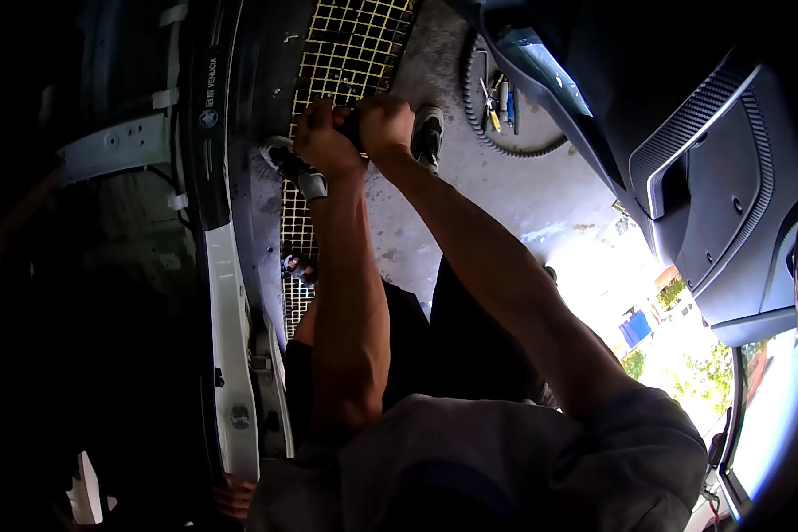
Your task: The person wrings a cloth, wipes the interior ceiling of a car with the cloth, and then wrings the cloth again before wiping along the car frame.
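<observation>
Grip of left hand (326, 142) and right hand (387, 126) is clenched around a mostly hidden dark object (353, 131) at eleven o'clock, apparently steadying it from both sides, while tools (494, 119) lie at one o'clock inside a ribbed ring (521, 155), probably corralled together.

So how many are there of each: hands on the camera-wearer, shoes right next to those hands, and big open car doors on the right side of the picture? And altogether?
Hands: 2 (left hand, right hand)
Shoes: 2 (left shoe, right shoe)
Car door: 1
Total: 5
</observation>
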A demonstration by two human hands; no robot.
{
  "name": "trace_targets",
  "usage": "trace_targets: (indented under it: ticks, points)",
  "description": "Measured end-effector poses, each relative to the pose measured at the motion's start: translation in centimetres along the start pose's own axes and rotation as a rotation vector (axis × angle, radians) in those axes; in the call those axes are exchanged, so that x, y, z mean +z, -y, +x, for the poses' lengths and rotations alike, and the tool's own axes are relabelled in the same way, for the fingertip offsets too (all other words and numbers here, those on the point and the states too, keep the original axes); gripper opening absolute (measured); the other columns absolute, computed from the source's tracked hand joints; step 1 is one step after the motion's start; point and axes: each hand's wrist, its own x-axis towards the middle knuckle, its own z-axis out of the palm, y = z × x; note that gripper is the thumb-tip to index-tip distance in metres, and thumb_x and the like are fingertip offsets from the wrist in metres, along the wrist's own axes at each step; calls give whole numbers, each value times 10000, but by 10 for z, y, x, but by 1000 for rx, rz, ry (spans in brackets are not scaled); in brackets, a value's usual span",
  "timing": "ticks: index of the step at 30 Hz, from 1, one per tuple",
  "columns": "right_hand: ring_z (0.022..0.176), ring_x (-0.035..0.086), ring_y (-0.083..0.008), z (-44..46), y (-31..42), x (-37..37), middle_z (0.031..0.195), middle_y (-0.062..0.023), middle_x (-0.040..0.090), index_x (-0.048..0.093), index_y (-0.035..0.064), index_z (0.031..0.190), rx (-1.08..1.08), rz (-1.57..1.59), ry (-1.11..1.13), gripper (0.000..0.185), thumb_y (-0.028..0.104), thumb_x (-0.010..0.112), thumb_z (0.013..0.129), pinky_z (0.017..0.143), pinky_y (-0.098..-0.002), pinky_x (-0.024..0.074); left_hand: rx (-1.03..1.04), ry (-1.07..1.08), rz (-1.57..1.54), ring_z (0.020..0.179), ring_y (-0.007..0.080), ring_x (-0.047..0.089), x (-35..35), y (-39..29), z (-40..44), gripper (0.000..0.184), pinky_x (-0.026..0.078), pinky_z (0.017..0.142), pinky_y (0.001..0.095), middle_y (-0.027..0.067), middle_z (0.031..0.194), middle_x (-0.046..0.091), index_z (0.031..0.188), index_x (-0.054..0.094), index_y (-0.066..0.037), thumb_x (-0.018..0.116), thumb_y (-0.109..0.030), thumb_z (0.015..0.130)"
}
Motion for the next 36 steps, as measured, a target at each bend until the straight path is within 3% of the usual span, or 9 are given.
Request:
trace_targets:
  ticks: [9,21,24,25,27,28,31,32,36]
  points:
    - [801,729,-352,-15,-25,-21,821,-192,715,707,36,863,-390,-134,94,217,223,603,895,699,-413,555,-461,3,-490,714,234,612,-53,56,6,156,537,713,358,67,746,614,726,579,-106,562,-152,874]
    - [863,608,-266,-59,-35,-73,1010,-165,656,610,-17,1139,-677,-44,-3,251,185,511,1027,796,-376,514,-127,-137,36,664,144,636,-21,11,-73,311,478,635,292,51,697,681,735,703,-22,727,-281,905]
    - [968,591,-224,-63,-44,-87,1103,-106,633,571,-1,1255,-330,294,264,304,204,479,1050,874,-343,498,-95,-190,-16,518,150,599,-11,-4,-81,395,460,546,309,68,565,647,623,665,-3,719,-274,906]
    - [1038,600,-216,-66,-37,-95,1151,-92,629,570,7,1280,-177,325,329,317,207,472,1054,925,-339,493,-6,-120,84,496,147,594,-15,-9,-85,388,446,502,325,64,554,644,616,661,-4,725,-265,897]
    - [1113,600,-213,-69,-18,-121,1227,-131,620,583,-5,1293,-635,-127,548,363,-39,618,934,990,-355,492,134,52,292,550,123,614,-18,-17,-94,353,468,525,322,73,573,628,666,653,-10,663,-266,909]
    - [1124,597,-206,-62,-25,-131,1224,-123,620,569,-4,1317,-132,318,650,393,-53,617,930,1003,-351,486,72,182,376,554,128,632,-21,-27,-99,330,487,533,321,84,602,661,683,673,-15,671,-257,906]
    - [1059,645,-222,-37,-21,-152,1089,-77,652,509,32,1410,756,702,686,527,356,583,1000,979,-347,527,304,547,497,714,220,716,-13,-47,-129,172,526,613,403,114,764,731,811,745,-75,719,-242,842]
    - [1043,656,-237,-26,-17,-152,1075,-94,661,495,44,1429,728,749,1067,563,424,514,1013,963,-359,539,130,840,925,874,268,725,-8,-102,-141,196,518,713,500,121,847,742,892,774,-117,698,-287,833]
    - [1113,656,-273,-78,81,-137,1182,-145,697,497,18,1453,782,347,1438,674,504,527,986,1008,-413,504,528,1751,1172,720,321,715,6,-117,-179,199,550,667,452,141,777,726,853,774,-53,645,-201,822]
